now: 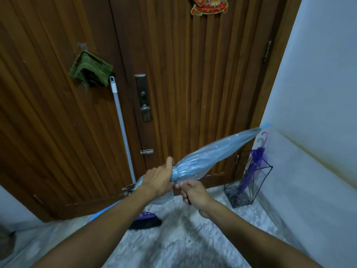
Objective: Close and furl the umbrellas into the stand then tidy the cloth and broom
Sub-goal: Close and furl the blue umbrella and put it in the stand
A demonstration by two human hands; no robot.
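Note:
A folded, translucent blue umbrella (210, 154) slants from lower left up to the right, its tip near the wall corner. My left hand (157, 180) is wrapped around its gathered canopy. My right hand (193, 193) pinches the canopy's edge or strap just beside it. A black wire umbrella stand (268, 172) sits on the floor in the right corner with a furled purple umbrella (253, 167) in it. A green cloth (89, 69) hangs on the wooden door. A broom leans on the door, grey handle (121, 124) up, purple-black head (145, 221) on the floor.
The wooden double door (193, 84) fills the view ahead, with a metal lock plate (143, 97) and a red decoration (209, 4) at the top. A white wall (318, 93) closes the right side. The floor (183, 244) is grey marble.

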